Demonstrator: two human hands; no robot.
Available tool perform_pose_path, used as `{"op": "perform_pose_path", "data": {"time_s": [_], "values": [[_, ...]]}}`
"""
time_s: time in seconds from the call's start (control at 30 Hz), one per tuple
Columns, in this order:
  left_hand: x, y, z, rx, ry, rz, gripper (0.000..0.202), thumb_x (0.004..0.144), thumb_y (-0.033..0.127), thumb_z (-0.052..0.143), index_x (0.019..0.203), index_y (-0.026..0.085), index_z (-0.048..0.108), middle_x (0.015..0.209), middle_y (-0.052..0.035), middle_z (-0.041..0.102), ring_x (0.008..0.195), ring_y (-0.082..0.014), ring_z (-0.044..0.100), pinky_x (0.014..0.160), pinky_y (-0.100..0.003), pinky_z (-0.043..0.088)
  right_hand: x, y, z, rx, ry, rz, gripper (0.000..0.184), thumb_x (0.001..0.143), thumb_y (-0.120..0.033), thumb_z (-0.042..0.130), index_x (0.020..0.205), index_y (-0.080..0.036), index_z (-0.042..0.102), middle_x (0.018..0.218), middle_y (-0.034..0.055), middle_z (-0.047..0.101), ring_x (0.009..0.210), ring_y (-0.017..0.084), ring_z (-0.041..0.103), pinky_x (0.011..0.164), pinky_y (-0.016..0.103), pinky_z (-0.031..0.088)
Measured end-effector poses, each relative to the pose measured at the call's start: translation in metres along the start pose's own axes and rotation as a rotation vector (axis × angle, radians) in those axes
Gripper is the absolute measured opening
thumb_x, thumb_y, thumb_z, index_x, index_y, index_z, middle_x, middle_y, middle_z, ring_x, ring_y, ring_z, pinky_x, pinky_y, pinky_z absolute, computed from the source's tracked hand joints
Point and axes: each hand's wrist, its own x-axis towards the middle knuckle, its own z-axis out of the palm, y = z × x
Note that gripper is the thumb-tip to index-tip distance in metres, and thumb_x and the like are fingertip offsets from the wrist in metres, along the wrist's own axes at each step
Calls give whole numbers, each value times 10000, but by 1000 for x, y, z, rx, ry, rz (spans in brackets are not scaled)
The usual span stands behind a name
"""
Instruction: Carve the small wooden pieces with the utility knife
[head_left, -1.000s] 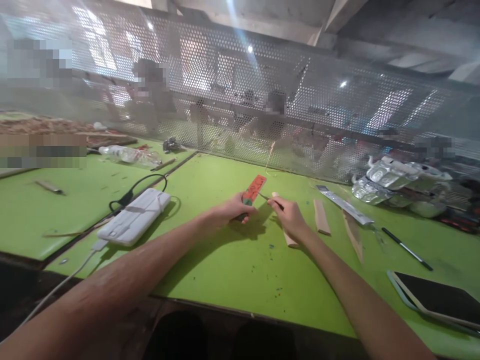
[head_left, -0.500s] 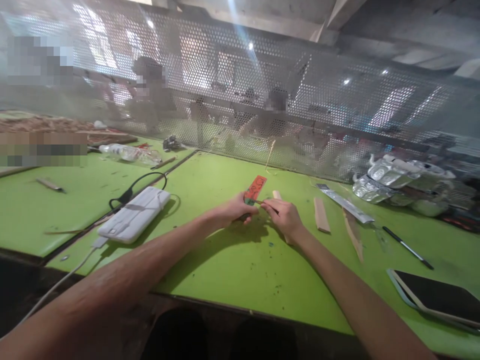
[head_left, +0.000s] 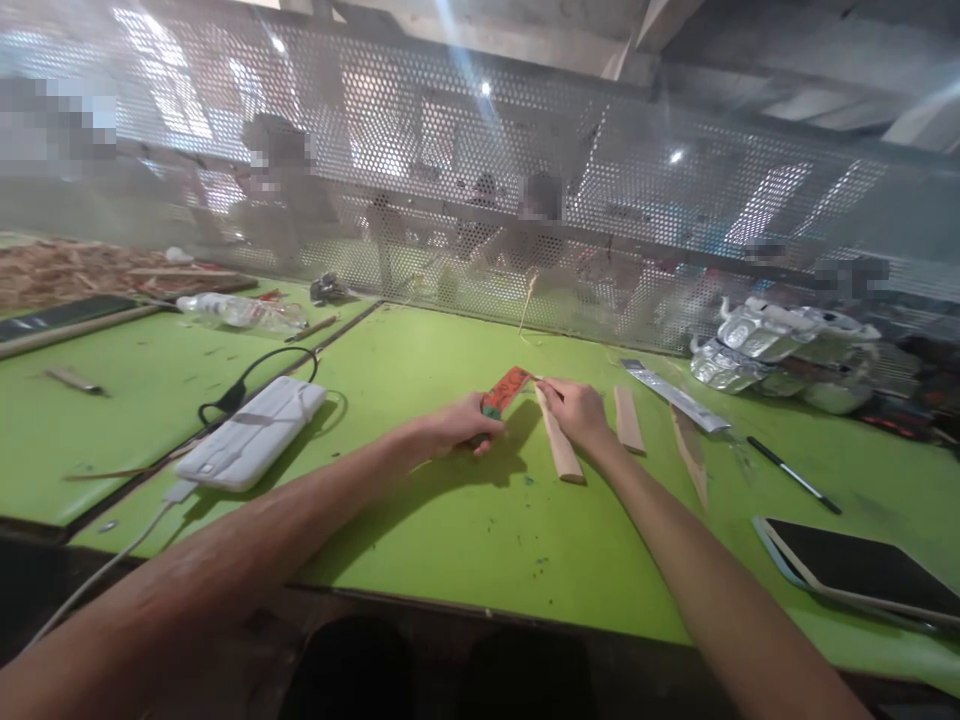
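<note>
My left hand (head_left: pixel 465 425) is closed round the lower end of a flat painted strip (head_left: pixel 508 388), orange with dark markings and green near my fingers. The strip is held above the table, tilted up to the right. In a pinch, my right hand (head_left: pixel 576 408) holds a thin stick-like tool (head_left: pixel 532 376), its tip at the strip's far end. Whether the tip touches is too small to tell, and my fingers hide most of the tool. A pale wooden slat (head_left: pixel 561 447) lies just left of my right hand and partly under it.
A white power bank (head_left: pixel 255 435) with cables lies left. To the right are another wooden slat (head_left: pixel 629 420), a pointed wood piece (head_left: pixel 688 450), a silver packet (head_left: pixel 675 395), a pen (head_left: pixel 793 474) and a tablet (head_left: pixel 862 568). Perforated panels (head_left: pixel 450 180) stand behind the green table (head_left: pixel 450 540).
The tool's tip has moved from the strip's lower green end to its far orange end. The strip has tilted further right. My right hand has uncovered more of the slat; the view shifted slightly.
</note>
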Motion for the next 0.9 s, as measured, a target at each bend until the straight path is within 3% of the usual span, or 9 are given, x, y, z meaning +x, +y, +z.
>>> {"op": "perform_pose_path", "data": {"time_s": [0.1,0.2,0.33,0.53,0.7,0.9], "values": [[-2,4,-4,4,-59,43,369,806,-4,776,1056,160,561,595,86,620,382,-67,543,395,-155,468,-1,19,-8,13,26,118,534,1116,-525,448,1120,-211,880,733,99,805,496,219,626,492,355,514],[0,8,-10,-11,33,77,409,817,-16,773,1109,160,546,618,88,625,396,-69,559,399,-152,479,0,24,-16,48,83,135,534,1097,-564,482,1116,-209,879,819,129,832,616,262,712,563,387,569],[3,8,-18,-26,104,71,363,862,-26,713,1106,165,525,549,109,583,380,-75,533,380,-146,453,-3,-6,-14,171,9,63,468,1094,-499,521,1167,-197,870,1015,159,856,795,296,785,686,418,623],[6,4,-15,-30,104,128,345,877,-15,715,1107,165,533,547,105,593,377,-82,540,382,-157,461,-17,-52,-2,272,-77,-119,411,1103,-454,517,1149,-261,877,1065,112,858,892,295,803,815,465,649],[5,6,-14,-56,123,130,335,870,-35,723,1063,163,535,604,92,630,388,-66,553,403,-160,478,-18,-54,3,233,-144,-262,425,1096,-490,546,1129,-233,882,1084,104,860,932,298,810,883,461,648],[-1,11,-10,-9,148,110,279,896,-54,670,1032,157,549,553,99,596,374,-74,534,374,-157,442,-17,-48,7,130,-132,-275,378,1108,-451,559,1168,-261,879,1171,85,849,1030,296,814,947,442,641]]}}
